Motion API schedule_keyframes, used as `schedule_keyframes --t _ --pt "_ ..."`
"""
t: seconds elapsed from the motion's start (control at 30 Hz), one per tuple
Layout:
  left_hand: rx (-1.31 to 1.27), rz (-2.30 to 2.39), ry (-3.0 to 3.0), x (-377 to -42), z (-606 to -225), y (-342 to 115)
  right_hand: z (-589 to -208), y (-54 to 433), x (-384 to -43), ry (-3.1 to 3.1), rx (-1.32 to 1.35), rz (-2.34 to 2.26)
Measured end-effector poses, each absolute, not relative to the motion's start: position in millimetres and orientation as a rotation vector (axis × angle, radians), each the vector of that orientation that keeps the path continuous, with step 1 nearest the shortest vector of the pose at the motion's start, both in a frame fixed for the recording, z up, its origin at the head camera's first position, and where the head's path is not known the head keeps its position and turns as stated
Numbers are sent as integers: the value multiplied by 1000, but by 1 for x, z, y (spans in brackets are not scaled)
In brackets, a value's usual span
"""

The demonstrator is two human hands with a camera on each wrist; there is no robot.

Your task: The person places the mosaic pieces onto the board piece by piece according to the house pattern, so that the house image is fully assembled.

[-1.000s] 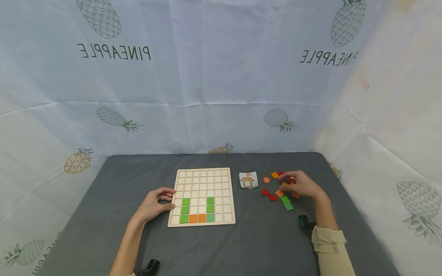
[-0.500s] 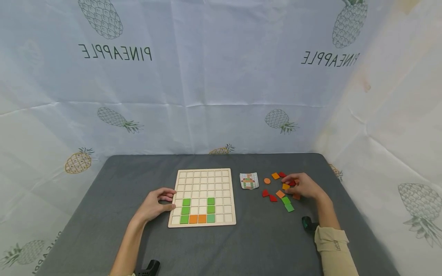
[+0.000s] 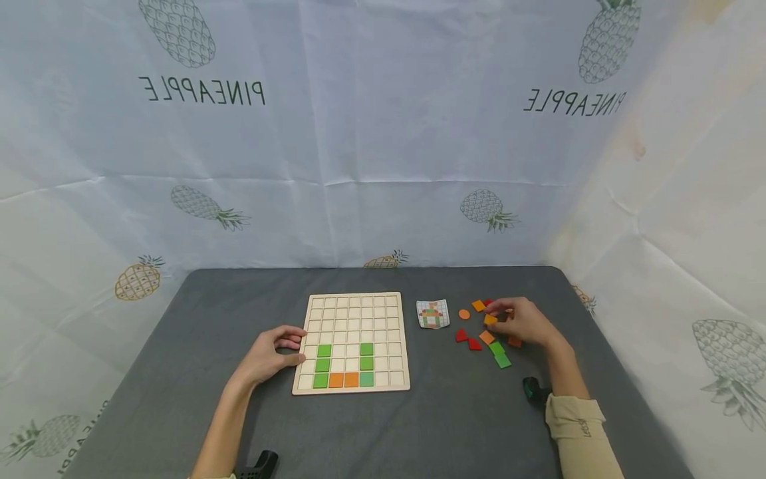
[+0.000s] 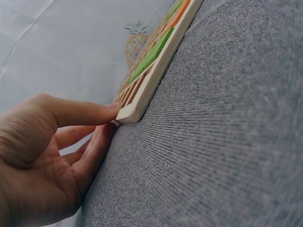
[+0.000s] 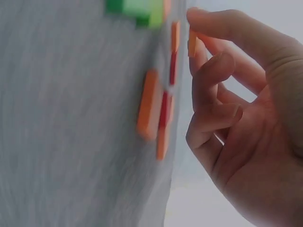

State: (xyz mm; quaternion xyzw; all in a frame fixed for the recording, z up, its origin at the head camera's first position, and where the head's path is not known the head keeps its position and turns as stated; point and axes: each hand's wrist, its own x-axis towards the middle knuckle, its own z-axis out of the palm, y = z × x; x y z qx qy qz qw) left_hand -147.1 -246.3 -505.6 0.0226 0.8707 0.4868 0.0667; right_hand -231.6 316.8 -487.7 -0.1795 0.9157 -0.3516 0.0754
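Note:
My left hand (image 3: 266,356) holds the left edge of a wooden grid board (image 3: 383,339), its thumb on top near the corner in the left wrist view and its fingers at the side. Green tiles (image 3: 322,365) and orange tiles (image 3: 344,380) form a U shape in the board's lower cells. Over at the right, my right hand (image 3: 525,322) pinches a yellow-orange square tile (image 3: 490,319) between thumb and fingertips, raised above the other pieces in the right wrist view (image 5: 191,45). Part of the pile lies hidden under this hand.
A small printed pattern card (image 3: 433,314) lies right of the board. Around the right hand are red pieces (image 3: 461,335), an orange disc (image 3: 463,314), an orange square (image 3: 478,305) and green squares (image 3: 503,360). A grey cloth (image 3: 431,426) covers the table.
The right hand first drew back a little to the right, then took hold of the yellow-orange square and lifted it slightly. The left hand and board stay put.

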Motion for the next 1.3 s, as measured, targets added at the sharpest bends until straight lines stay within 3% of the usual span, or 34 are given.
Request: schedule_keyframes --t 0.63,1.3 --pt "73 1458 2642 -148 -506 -246 -461 209 -229 2606 -719 -1251" --pt "70 1452 2647 -148 -508 -246 -467 112 -238 2483 -1007 -1226"
